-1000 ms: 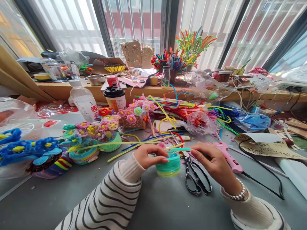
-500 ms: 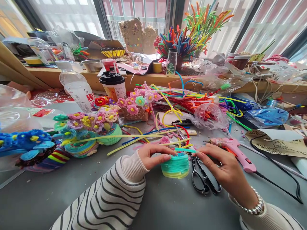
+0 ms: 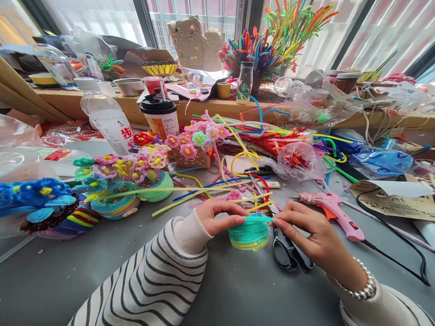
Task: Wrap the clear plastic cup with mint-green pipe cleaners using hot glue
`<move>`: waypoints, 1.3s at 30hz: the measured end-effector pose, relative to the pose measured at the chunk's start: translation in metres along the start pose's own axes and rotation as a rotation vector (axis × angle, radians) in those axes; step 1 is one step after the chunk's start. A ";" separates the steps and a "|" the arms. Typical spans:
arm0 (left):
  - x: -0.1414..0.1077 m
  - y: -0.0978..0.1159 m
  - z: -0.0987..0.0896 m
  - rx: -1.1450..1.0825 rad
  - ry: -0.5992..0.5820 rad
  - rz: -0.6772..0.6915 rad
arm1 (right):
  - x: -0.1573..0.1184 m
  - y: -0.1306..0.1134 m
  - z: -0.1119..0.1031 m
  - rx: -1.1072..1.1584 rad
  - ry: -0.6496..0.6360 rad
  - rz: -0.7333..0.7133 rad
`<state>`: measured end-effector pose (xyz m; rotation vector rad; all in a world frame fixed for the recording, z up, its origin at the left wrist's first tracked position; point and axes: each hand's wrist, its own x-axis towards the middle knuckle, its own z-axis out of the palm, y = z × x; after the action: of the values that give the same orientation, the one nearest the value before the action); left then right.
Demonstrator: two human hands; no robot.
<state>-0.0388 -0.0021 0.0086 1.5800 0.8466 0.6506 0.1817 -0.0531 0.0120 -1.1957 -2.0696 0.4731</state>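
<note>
A small round pot (image 3: 248,236), wrapped in turquoise pipe cleaner with a yellow band at its base, is held at its upper left by my left hand (image 3: 222,218). The fingers lie over its rim and the thumb presses its near side. My right hand (image 3: 304,226) pinches the end of a turquoise pipe cleaner (image 3: 260,219) that runs straight across the pot's top edge. Under and beside the right hand lie black-handled scissors (image 3: 287,253), partly hidden by its fingers. Farther right rests a pink glue gun (image 3: 335,213).
Finished flower pots (image 3: 154,183) in pipe cleaner stand at the left. Behind are a water bottle (image 3: 105,117), a coffee cup (image 3: 159,115) and a heap of coloured pipe cleaners (image 3: 265,136). The glue gun's black cord (image 3: 394,262) curves along the right side.
The turquoise pipe cleaner has come down from just above the rim to lie along the pot's upper edge. My right hand has shifted slightly; both hands keep their grip.
</note>
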 end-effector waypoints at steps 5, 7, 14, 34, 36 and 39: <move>0.003 -0.001 0.000 0.029 0.026 0.024 | 0.000 0.001 -0.001 -0.020 -0.017 -0.017; 0.004 -0.001 0.000 0.028 0.027 0.042 | -0.001 0.001 -0.002 -0.029 -0.024 -0.028; 0.005 0.001 0.000 0.042 0.019 0.104 | -0.002 -0.002 -0.002 -0.050 -0.016 -0.039; 0.002 0.003 -0.002 -0.179 -0.034 0.070 | 0.001 -0.004 -0.004 0.387 -0.096 0.364; 0.002 0.003 -0.003 -0.193 -0.057 0.077 | 0.001 -0.003 -0.005 0.362 -0.117 0.341; 0.002 0.004 -0.004 -0.219 -0.106 0.093 | 0.002 -0.004 -0.007 0.337 -0.154 0.266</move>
<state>-0.0400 0.0011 0.0127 1.4472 0.6046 0.6951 0.1831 -0.0540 0.0200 -1.2615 -1.8631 1.0246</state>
